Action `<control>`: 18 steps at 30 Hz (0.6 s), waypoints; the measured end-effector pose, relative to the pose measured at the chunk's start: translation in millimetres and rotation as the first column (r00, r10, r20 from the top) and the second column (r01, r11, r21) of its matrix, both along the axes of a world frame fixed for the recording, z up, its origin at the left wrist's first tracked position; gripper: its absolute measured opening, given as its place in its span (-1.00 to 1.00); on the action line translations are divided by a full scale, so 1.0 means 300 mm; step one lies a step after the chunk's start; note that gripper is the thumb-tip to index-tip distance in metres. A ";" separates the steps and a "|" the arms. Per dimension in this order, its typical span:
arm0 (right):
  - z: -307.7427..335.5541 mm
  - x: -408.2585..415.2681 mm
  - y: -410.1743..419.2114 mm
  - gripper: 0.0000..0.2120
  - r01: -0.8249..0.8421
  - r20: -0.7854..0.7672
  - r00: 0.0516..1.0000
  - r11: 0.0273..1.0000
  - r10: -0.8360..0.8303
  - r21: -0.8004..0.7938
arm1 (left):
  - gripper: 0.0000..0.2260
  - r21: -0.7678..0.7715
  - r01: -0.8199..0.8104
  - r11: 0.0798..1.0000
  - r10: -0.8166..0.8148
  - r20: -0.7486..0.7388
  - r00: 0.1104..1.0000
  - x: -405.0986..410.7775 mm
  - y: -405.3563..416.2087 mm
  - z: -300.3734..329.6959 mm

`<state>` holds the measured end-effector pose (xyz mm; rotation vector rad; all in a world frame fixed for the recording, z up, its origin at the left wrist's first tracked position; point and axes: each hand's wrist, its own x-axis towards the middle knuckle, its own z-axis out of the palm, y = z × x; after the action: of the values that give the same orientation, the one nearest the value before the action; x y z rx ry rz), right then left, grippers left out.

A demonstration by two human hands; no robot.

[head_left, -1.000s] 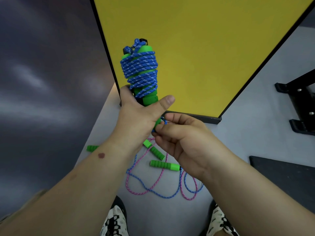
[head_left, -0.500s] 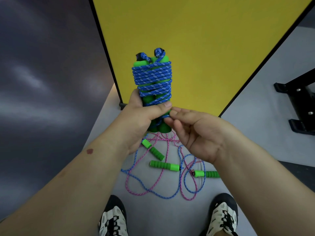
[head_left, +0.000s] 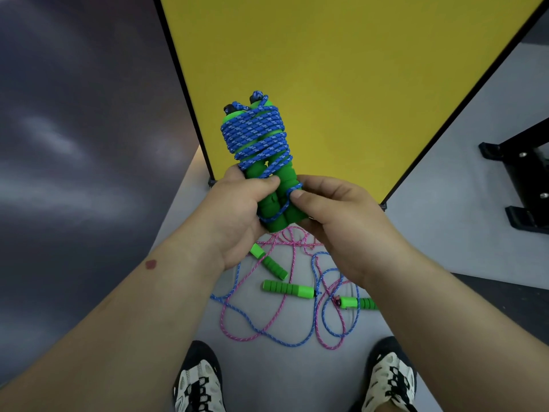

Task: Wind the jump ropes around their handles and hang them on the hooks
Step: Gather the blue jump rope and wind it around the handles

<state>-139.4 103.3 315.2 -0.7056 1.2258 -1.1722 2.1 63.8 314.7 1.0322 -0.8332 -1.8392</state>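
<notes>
Head view, nearest first: two black-and-white shoes are planted on the grey floor. Just beyond them, a loose pink rope and a loose blue rope are tangled together on the floor, with three green handles among them: one lying diagonally, one lying nearly crosswise, and one partly hidden by the right forearm.

Above the tangle, the wound bundle is held up in both hands (two green foam handles side by side, bound with blue-and-white rope). Its long axis is upright, leaning slightly left at the top, with the knotted rope ends pointing up and away and the bare foam ends pointing down toward the floor. The lower left part of the bundle is gripped by the left hand, thumb laid across the front. A strand of blue rope is pinched against the lower right handle by the right hand, thumb and curled fingers closed on it.

Behind the bundle, a yellow panel with a black frame is seen, a dark wall at left, and a black stand at far right.
</notes>
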 end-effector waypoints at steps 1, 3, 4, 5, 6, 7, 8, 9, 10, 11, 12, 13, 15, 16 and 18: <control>0.003 -0.001 0.000 -0.78 -0.010 0.007 1.000 1.000 0.010 0.007 | -0.70 -0.009 0.007 1.000 -0.007 0.014 1.000 -0.001 -0.001 -0.005; 0.006 -0.004 -0.001 -0.81 -0.034 -0.001 0.999 0.999 0.034 0.006 | -0.68 -0.022 0.034 0.999 -0.033 0.039 0.999 -0.003 0.000 -0.009; 0.006 -0.007 -0.001 -0.80 -0.048 -0.012 0.999 0.999 0.048 -0.004 | -0.68 -0.021 0.054 0.998 -0.053 0.039 0.998 -0.004 0.002 -0.008; 0.004 -0.012 -0.001 -0.80 -0.061 -0.020 0.998 0.998 0.060 -0.014 | -0.68 -0.016 0.073 0.997 -0.073 0.035 0.997 -0.003 0.003 -0.005; 0.003 -0.019 0.000 -0.79 -0.066 -0.021 0.998 0.998 0.066 -0.019 | -0.71 -0.010 0.087 0.996 -0.087 0.042 0.995 -0.002 0.004 0.001; 0.003 -0.027 0.000 -0.79 -0.062 -0.010 0.998 0.998 0.061 -0.018 | -0.75 -0.005 0.091 0.996 -0.090 0.058 0.994 0.002 0.002 0.008; 0.004 -0.038 0.000 -0.80 -0.049 0.009 0.999 0.999 0.050 -0.013 | -0.78 0.001 0.083 0.997 -0.083 0.074 0.994 0.008 -0.002 0.016; 0.003 -0.048 0.001 -0.81 -0.040 0.030 0.999 0.999 0.040 -0.008 | -0.79 0.006 0.069 0.998 -0.069 0.083 0.994 0.015 -0.007 0.025; 0.002 -0.056 0.003 -0.82 -0.036 0.045 0.998 0.999 0.036 -0.002 | -0.79 0.006 0.049 0.999 -0.049 0.083 0.995 0.022 -0.012 0.034; -0.002 -0.060 0.006 -0.82 -0.040 0.053 0.998 0.999 0.040 0.003 | -0.78 -0.006 0.025 1.000 -0.025 0.073 0.997 0.027 -0.017 0.040; -0.006 -0.062 0.009 -0.81 -0.049 0.053 0.997 0.999 0.049 0.002 | -0.74 -0.034 0.008 0.999 -0.006 0.063 0.998 0.028 -0.019 0.047; -0.012 -0.061 0.010 -0.78 -0.065 0.042 0.997 0.998 0.065 -0.004 | -0.70 -0.077 0.000 0.997 0.004 0.053 0.999 0.027 -0.020 0.051; -0.019 -0.055 0.012 -0.65 -0.118 -0.026 0.993 0.993 0.118 -0.016 | -0.68 -0.168 0.001 0.986 0.003 0.028 1.000 0.018 -0.015 0.052; -0.020 -0.051 0.012 -0.60 -0.146 -0.067 0.987 0.989 0.145 -0.014 | -0.69 -0.199 -0.006 0.980 0.010 0.020 1.000 0.013 -0.011 0.050; -0.023 -0.047 0.010 -0.57 -0.186 -0.117 0.976 0.982 0.184 -0.007 | -0.68 -0.220 -0.029 0.975 0.036 0.030 0.999 0.008 -0.009 0.042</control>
<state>-153.6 106.4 308.4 -0.8924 1.2185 -0.9999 4.6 61.0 327.3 0.9329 -1.0096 -1.6631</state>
